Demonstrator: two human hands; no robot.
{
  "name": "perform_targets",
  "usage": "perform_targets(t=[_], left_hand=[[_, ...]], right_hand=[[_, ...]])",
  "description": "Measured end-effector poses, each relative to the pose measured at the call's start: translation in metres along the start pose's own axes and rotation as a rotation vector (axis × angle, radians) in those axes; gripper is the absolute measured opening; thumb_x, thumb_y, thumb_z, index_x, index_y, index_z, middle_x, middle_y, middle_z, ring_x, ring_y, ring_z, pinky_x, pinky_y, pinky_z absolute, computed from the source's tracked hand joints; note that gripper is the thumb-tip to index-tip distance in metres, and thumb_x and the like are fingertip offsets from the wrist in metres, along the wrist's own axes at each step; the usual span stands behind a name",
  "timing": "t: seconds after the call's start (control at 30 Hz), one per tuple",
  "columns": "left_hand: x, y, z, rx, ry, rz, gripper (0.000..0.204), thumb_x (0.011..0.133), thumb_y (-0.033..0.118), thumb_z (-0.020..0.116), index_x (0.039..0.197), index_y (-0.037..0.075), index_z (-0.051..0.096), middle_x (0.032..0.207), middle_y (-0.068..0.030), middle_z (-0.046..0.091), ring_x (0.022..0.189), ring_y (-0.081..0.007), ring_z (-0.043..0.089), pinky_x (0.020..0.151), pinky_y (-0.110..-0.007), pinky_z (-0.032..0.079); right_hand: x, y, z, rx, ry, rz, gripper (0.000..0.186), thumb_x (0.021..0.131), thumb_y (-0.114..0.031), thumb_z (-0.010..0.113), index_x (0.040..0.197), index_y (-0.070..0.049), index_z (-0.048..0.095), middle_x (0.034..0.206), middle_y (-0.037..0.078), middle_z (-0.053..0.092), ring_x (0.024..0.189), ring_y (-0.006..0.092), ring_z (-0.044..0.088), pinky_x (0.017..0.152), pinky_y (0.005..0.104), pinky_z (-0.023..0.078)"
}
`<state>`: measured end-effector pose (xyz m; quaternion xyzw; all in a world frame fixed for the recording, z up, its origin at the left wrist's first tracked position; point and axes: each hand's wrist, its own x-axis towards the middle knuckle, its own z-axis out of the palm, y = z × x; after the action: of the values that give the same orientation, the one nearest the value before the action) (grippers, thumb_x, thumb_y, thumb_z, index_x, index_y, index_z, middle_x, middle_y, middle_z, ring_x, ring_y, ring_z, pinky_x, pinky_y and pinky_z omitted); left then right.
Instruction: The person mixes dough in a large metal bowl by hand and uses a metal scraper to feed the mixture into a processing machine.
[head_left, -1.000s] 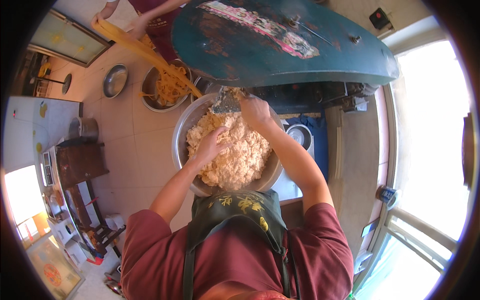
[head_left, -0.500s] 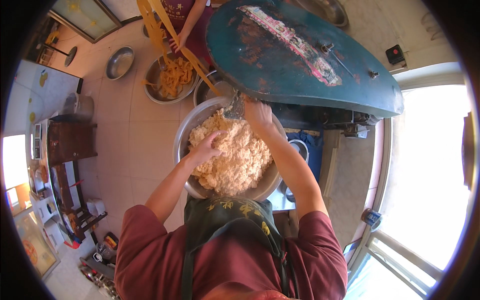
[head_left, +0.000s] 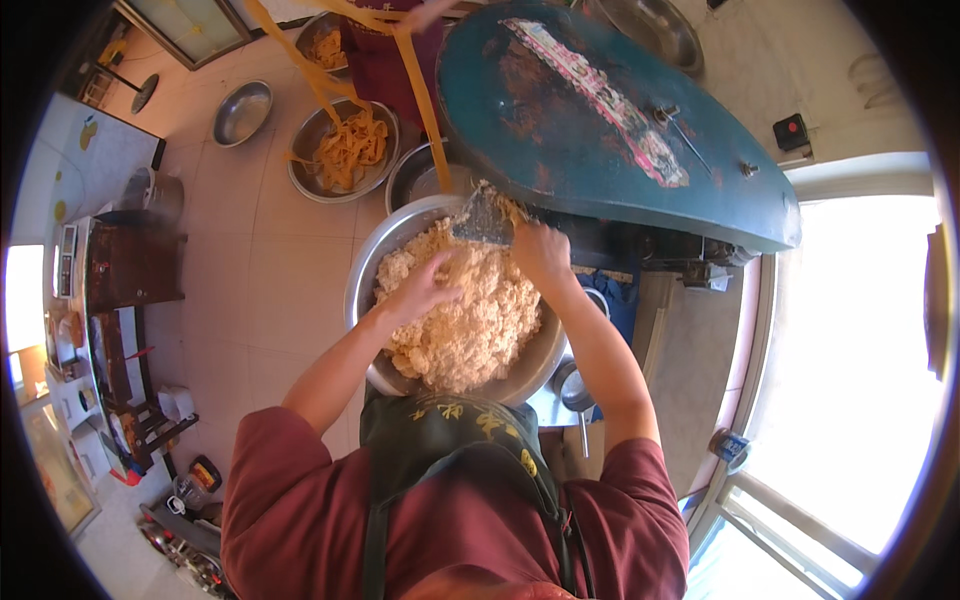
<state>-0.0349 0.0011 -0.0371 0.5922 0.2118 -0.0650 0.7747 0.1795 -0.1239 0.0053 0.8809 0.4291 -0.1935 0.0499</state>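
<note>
Dough (head_left: 475, 325) lies crumbly — round metal bowl (head_left: 535, 368) beneath.

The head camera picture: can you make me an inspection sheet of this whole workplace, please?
Surface: pale tiled floor; what the big metal bowl rests on is hidden.
Job's things: crumbly mix in the big metal bowl.
Clutter: orange strips piled in another bowl; round handled utensil.
Hands: left hand open at the mix; right hand beside a grey plate, grip hidden.
Cables: nothing clearly seen.
Surroundings: teal machine ahead, bright window right, another person partly visible.
</note>
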Motion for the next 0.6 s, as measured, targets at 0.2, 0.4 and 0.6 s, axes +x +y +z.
perform_targets(t=[0.2,0.4,0.6], left_hand=[[0.081,0.05,0.014,0.328,0.244,0.072,0.067,0.089,0.014,0.072,0.146,0.006,0.038,0.124,-0.0231,0.063,0.1,-0.0279,0.07,0.088,-0.038,0.059],[0.105,0.036,0.014,0.731,0.253,0.255,0.057,0.09,0.003,0.063,0.143,0.006,0.042,0.13,-0.0223,0.056,0.11,-0.0304,0.064,0.089,-0.038,0.056],[0.044,0.013,0.043,1.078,0.044,0.316,0.042,0.093,-0.003,0.053,0.133,0.007,0.05,0.13,-0.018,0.055,0.124,-0.0254,0.055,0.097,-0.031,0.054]], right_hand=[[0.019,0.002,0.009,0.169,0.263,0.033,0.028,0.094,-0.026,0.053,0.089,-0.002,0.068,0.082,0.024,0.07,0.077,0.0388,0.071,0.068,0.0484,0.057],[-0.02,0.012,-0.004,0.251,0.226,0.035,0.042,0.099,-0.036,0.05,0.083,-0.001,0.069,0.078,0.024,0.069,0.078,0.0429,0.069,0.071,0.05,0.057],[0.014,-0.003,0.001,0.335,0.281,-0.051,0.039,0.098,-0.035,0.05,0.097,0.001,0.067,0.08,0.025,0.069,0.077,0.0444,0.068,0.07,0.0521,0.055]])
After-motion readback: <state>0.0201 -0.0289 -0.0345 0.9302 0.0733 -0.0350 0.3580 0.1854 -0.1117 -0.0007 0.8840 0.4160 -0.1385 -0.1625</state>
